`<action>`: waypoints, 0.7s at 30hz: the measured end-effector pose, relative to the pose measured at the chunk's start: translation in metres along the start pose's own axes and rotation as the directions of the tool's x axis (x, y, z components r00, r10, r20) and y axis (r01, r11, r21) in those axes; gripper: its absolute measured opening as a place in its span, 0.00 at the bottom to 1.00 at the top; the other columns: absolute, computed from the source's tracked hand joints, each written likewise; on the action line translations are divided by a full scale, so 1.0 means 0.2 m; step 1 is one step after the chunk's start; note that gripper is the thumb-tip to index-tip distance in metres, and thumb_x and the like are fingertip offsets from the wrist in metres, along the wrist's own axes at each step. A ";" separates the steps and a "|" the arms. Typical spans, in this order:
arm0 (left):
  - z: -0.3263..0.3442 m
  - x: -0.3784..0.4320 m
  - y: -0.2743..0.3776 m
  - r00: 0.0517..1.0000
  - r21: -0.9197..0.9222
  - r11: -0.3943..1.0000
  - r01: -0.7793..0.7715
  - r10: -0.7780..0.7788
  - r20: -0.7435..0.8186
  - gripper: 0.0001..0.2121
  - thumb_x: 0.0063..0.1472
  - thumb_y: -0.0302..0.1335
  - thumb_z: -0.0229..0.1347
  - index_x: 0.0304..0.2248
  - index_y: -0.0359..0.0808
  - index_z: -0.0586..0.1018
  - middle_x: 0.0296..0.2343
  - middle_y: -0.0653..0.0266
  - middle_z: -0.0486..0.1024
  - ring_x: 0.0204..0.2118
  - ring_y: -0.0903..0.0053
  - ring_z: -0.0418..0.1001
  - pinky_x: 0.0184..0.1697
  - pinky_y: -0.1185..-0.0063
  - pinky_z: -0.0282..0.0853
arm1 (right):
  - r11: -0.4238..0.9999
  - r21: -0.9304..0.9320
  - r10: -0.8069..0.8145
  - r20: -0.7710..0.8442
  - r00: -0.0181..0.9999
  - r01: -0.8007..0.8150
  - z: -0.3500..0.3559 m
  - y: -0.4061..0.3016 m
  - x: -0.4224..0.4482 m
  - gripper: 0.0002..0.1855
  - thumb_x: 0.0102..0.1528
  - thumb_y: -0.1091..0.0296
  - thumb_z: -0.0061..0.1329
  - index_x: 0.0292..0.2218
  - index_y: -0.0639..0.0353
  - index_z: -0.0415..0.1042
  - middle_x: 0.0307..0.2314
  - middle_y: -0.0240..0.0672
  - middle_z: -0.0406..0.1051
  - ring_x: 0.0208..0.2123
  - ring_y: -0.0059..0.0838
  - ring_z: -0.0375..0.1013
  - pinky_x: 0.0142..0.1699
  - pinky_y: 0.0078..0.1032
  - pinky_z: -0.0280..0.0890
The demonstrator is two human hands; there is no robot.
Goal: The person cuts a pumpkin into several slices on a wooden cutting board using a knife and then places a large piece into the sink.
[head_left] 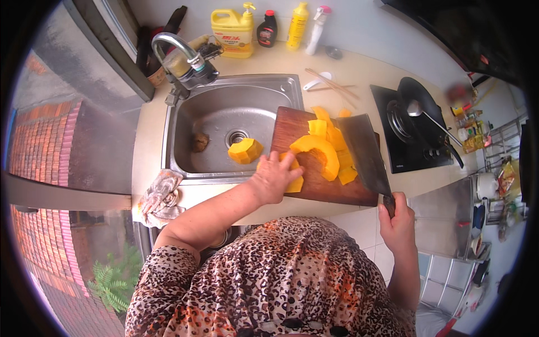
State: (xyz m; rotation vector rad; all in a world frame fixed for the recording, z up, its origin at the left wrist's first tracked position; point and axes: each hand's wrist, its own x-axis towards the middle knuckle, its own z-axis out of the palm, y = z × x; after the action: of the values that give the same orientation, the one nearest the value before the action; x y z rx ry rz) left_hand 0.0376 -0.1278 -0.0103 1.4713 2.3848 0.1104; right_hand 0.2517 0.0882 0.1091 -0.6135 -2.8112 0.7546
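My left hand [276,175] lies palm down with its fingers spread over a piece of peeled pumpkin [296,184] at the left edge of the wooden cutting board [313,181]. The hand covers much of that piece. In my right hand [396,221] is the handle of a cleaver [364,153], its broad dark blade tilted over the board's right side. A curved pumpkin slice [322,153] rests mid-board. Several flat pumpkin pieces [335,138] lie beside it, partly behind the blade. Another peeled pumpkin chunk [245,151] sits in the steel sink [219,120] near the drain.
The board's left side overlaps the sink rim. A brown lump [200,142] lies in the sink, under the faucet [179,46]. Chopsticks [332,86] and a white spoon [322,78] lie behind the board. Right stands a cooktop [393,149] with a wok [417,94]. A rag [162,198] lies left.
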 end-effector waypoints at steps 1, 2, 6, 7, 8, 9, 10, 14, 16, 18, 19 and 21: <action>-0.04 -0.02 -0.02 0.999 -0.051 0.998 0.034 -0.035 -0.001 0.33 0.49 0.30 0.58 0.57 0.48 0.65 0.54 0.49 0.58 0.52 0.49 0.63 0.54 0.57 0.63 | 1.000 0.010 0.014 -0.010 1.000 -0.014 0.00 0.00 0.00 0.11 0.56 0.71 0.51 0.37 0.63 0.64 0.19 0.45 0.69 0.22 0.48 0.72 0.28 0.36 0.65; -0.06 -0.06 -0.05 0.993 -0.205 0.974 0.100 -0.110 -0.038 0.34 0.45 0.29 0.60 0.56 0.46 0.66 0.51 0.49 0.60 0.52 0.49 0.63 0.56 0.60 0.63 | 1.000 0.006 0.011 -0.018 1.000 -0.011 -0.01 0.01 0.00 0.11 0.56 0.70 0.51 0.37 0.63 0.64 0.19 0.45 0.69 0.22 0.47 0.72 0.28 0.35 0.65; -0.03 -0.16 -0.47 0.937 -0.422 0.865 0.272 -0.338 -0.088 0.37 0.46 0.31 0.61 0.58 0.38 0.63 0.52 0.45 0.60 0.56 0.52 0.63 0.59 0.69 0.63 | 0.999 0.017 0.051 -0.029 0.998 -0.051 0.01 0.05 -0.04 0.11 0.56 0.70 0.51 0.38 0.63 0.63 0.19 0.45 0.69 0.21 0.46 0.72 0.28 0.35 0.65; 0.09 -0.15 -0.68 0.935 -0.334 0.902 0.273 -0.331 -0.128 0.35 0.48 0.32 0.59 0.57 0.36 0.64 0.52 0.44 0.62 0.54 0.54 0.64 0.59 0.70 0.63 | 0.998 0.014 0.066 -0.023 0.998 -0.065 0.00 0.05 -0.05 0.11 0.56 0.70 0.51 0.38 0.63 0.63 0.19 0.45 0.69 0.21 0.46 0.72 0.28 0.34 0.65; 0.06 -0.13 -0.74 0.867 -0.533 0.731 0.426 -0.498 0.009 0.33 0.48 0.33 0.56 0.56 0.37 0.66 0.50 0.44 0.65 0.51 0.53 0.67 0.58 0.71 0.63 | 0.994 0.034 0.106 -0.023 0.994 -0.105 0.01 0.07 -0.07 0.11 0.56 0.70 0.51 0.38 0.63 0.63 0.19 0.45 0.69 0.21 0.45 0.72 0.28 0.35 0.65; 0.17 -0.15 -0.94 0.830 -0.558 0.665 0.497 -0.552 0.082 0.33 0.47 0.33 0.56 0.56 0.39 0.67 0.46 0.48 0.70 0.46 0.57 0.70 0.53 0.70 0.67 | 0.991 0.073 0.112 -0.014 0.994 -0.111 0.02 0.06 -0.06 0.11 0.56 0.70 0.51 0.38 0.63 0.63 0.19 0.45 0.69 0.21 0.45 0.72 0.27 0.35 0.65; 0.25 -0.13 -1.05 0.774 -0.812 0.218 0.542 -0.505 0.381 0.34 0.45 0.34 0.57 0.56 0.40 0.67 0.43 0.52 0.73 0.44 0.62 0.72 0.47 0.69 0.70 | 0.986 0.101 0.132 -0.013 0.991 -0.130 0.03 0.06 -0.06 0.11 0.56 0.69 0.51 0.38 0.63 0.63 0.19 0.45 0.69 0.21 0.45 0.72 0.27 0.35 0.65; 0.53 -0.08 -1.34 0.643 -0.570 0.309 0.762 -0.472 0.603 0.34 0.49 0.37 0.58 0.57 0.37 0.66 0.47 0.52 0.72 0.47 0.62 0.72 0.51 0.69 0.68 | 0.988 0.122 0.098 -0.003 0.995 -0.097 0.12 0.04 -0.07 0.13 0.56 0.67 0.51 0.38 0.63 0.63 0.18 0.44 0.68 0.21 0.45 0.72 0.27 0.35 0.65; 0.43 0.09 -1.20 0.732 -0.038 0.811 0.584 -0.506 0.456 0.34 0.51 0.41 0.59 0.57 0.38 0.66 0.51 0.51 0.70 0.53 0.61 0.70 0.56 0.69 0.65 | 0.982 0.136 0.125 0.029 0.992 -0.128 0.14 0.02 -0.09 0.14 0.57 0.66 0.51 0.39 0.63 0.62 0.17 0.44 0.68 0.21 0.45 0.72 0.28 0.35 0.65; 0.10 0.17 -0.80 0.893 -0.209 0.868 0.451 -0.437 0.109 0.37 0.53 0.42 0.61 0.59 0.38 0.63 0.57 0.51 0.64 0.60 0.60 0.62 0.62 0.71 0.58 | 0.981 0.155 0.113 0.007 0.994 -0.113 0.17 0.03 -0.12 0.14 0.57 0.66 0.50 0.38 0.64 0.62 0.18 0.44 0.68 0.21 0.45 0.72 0.28 0.35 0.65; -0.09 0.15 -0.65 0.964 -0.348 0.902 0.254 -0.265 0.017 0.37 0.53 0.40 0.62 0.60 0.38 0.62 0.57 0.51 0.63 0.60 0.60 0.61 0.62 0.71 0.58 | 0.980 0.158 0.117 0.009 0.993 -0.117 0.18 0.02 -0.11 0.13 0.57 0.67 0.50 0.38 0.64 0.62 0.18 0.44 0.68 0.21 0.44 0.71 0.28 0.35 0.65; -0.27 0.19 -0.44 0.994 -0.460 0.885 -0.064 0.016 -0.107 0.39 0.52 0.37 0.64 0.61 0.36 0.59 0.57 0.50 0.63 0.60 0.58 0.60 0.63 0.70 0.57 | 0.979 0.168 0.113 0.011 0.994 -0.113 0.20 -0.01 -0.09 0.13 0.58 0.67 0.50 0.38 0.65 0.62 0.19 0.43 0.69 0.21 0.44 0.71 0.28 0.34 0.65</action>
State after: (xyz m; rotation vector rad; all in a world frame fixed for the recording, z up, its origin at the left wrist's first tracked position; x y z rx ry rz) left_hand -0.0701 -0.1292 0.0105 1.3028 2.1895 0.7296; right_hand 0.2566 0.0611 0.0740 -0.7474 -2.6952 1.0007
